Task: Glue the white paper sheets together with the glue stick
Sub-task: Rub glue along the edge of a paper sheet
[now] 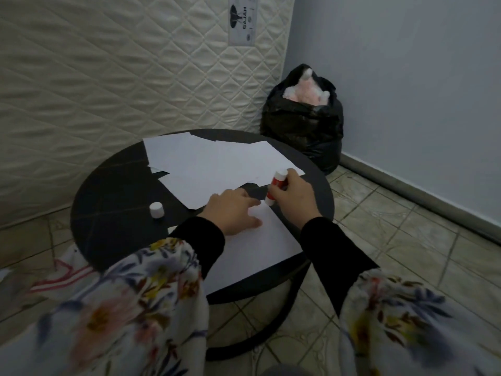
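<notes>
White near sheet (252,251) pressed flat by left hand (230,213); one glue stick (275,187) gripped by right hand (294,195) at its far edge; one cap (156,210) apart on table (113,202); loose sheets (214,164) overlapping beyond.

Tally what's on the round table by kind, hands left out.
Near single paper sheet: 1
Far pile of overlapping sheets, number unclear: 1
Glue stick: 1
Glue cap: 1
Total: 4

Red-white glue stick (275,187), floral sleeves (141,289)
</notes>
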